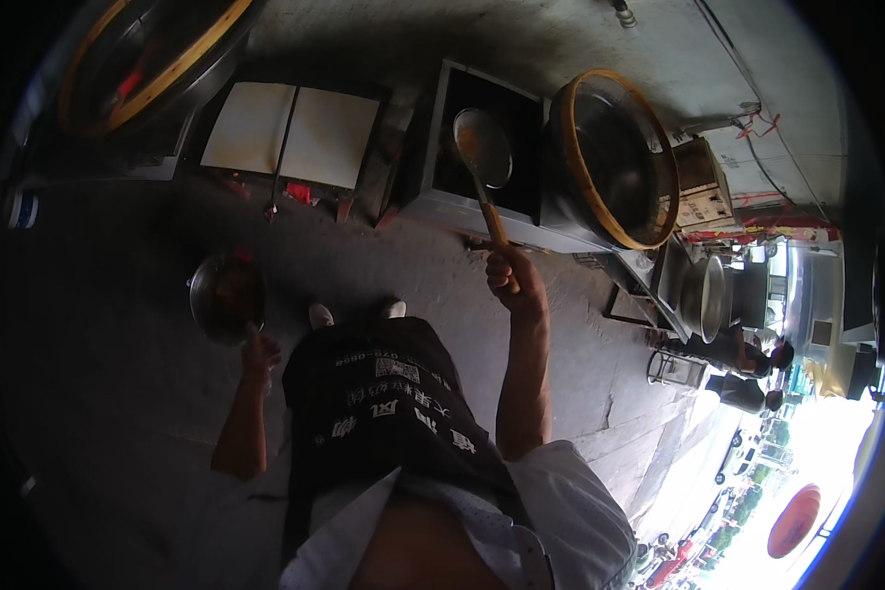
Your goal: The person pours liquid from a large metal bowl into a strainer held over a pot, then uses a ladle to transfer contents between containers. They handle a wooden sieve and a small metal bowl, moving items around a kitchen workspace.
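Note:
My right hand (515, 276) grips the wooden handle of a metal skimmer (493, 158), held out in front of me. Orange bits or residue show in the skimmer's round head, which appears above the dark top of a metal-framed unit (442, 177). On the other side, my left hand (260, 355) holds a round metal bowl (205, 302) at its near edge. Something brownish lies in the bowl, too dim to make out. Part of the left hand is in shadow. Below me, a dark apron (383, 354) bearing writing covers my front.
A large vessel with a wooden rim (582, 188) stands right of the unit; another wood-rimmed vessel (184, 63) is at the upper left. Between them sits a low box with two pale panels (332, 136). A metal basin (697, 299), a stool (675, 369) and people (745, 369) are at the right.

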Motion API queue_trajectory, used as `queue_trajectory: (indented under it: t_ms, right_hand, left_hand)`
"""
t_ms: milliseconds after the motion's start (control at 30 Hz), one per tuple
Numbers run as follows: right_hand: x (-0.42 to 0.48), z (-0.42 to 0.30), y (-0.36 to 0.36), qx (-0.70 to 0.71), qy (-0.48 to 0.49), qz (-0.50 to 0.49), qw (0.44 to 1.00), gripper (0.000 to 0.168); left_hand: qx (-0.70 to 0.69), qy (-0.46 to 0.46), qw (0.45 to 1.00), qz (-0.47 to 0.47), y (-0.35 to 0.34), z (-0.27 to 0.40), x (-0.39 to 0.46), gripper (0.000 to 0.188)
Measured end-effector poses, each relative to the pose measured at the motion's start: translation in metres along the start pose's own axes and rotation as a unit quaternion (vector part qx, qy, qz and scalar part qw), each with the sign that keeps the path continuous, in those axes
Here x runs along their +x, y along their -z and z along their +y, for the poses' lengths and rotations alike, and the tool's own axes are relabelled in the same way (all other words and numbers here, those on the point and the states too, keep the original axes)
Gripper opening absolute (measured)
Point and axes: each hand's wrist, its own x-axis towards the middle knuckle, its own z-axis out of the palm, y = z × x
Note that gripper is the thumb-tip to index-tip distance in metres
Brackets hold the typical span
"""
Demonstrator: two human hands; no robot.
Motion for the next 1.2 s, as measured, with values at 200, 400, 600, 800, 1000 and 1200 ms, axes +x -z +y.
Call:
queue_trajectory:
  t_ms: [200,400,600,800,1000,1200]
  right_hand:
    - [-0.018,0.016,-0.015,-0.028,0.05,-0.004,0.998,0.018]
    - [-0.001,0.019,-0.006,-0.031,0.011,0.074,0.997,0.018]
    - [-0.001,0.033,0.009,-0.046,0.019,0.075,0.996,0.019]
    - [0.006,0.043,0.021,-0.087,0.042,0.084,0.992,0.017]
    - [0.004,0.053,0.01,-0.12,0.075,0.115,0.983,0.017]
    - [-0.003,0.047,0.009,-0.142,0.083,0.087,0.982,0.015]
  left_hand:
    - [-0.027,0.025,0.999,-0.03,0.023,-0.003,0.035,0.053]
    - [0.061,0.02,0.994,-0.093,0.037,-0.009,0.028,0.053]
    - [0.033,0.03,0.997,-0.067,0.032,-0.011,0.024,0.051]
    - [0.046,-0.02,0.986,-0.158,0.046,-0.024,0.047,0.049]
    - [0.029,0.004,0.991,-0.132,0.042,-0.032,0.073,0.046]
    - [0.109,-0.005,0.979,-0.174,0.046,-0.031,0.085,0.047]
